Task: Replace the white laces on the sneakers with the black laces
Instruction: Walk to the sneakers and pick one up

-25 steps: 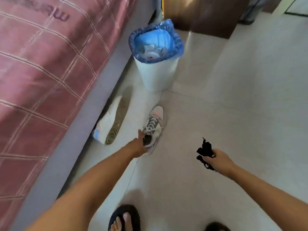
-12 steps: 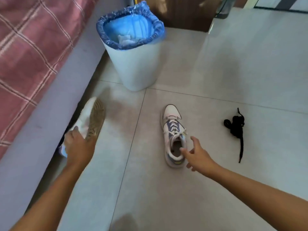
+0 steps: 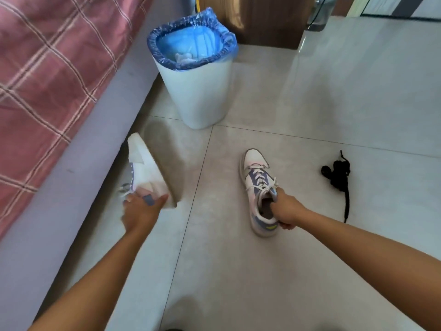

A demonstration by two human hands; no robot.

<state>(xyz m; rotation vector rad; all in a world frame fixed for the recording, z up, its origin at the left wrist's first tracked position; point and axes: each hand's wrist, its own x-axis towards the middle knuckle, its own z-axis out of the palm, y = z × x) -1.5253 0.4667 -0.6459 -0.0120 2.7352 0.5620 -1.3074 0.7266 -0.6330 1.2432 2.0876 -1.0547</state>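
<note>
**Both sneakers in hand, laces waiting**

From the head camera: the left hand (image 3: pixel 139 211) grips the heel of the tilted sneaker (image 3: pixel 148 173) by the bed, likely to pull it clear. The right hand (image 3: pixel 285 209), arm outstretched, curls into the collar of the upright sneaker (image 3: pixel 259 187). The black laces (image 3: pixel 337 176) lie bundled on the floor, nearby for relacing.

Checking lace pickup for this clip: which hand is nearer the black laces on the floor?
Right. The right hand grips the heel of the upright sneaker, just left of the black laces. The left hand holds the other sneaker by the bed, much farther away.
</note>
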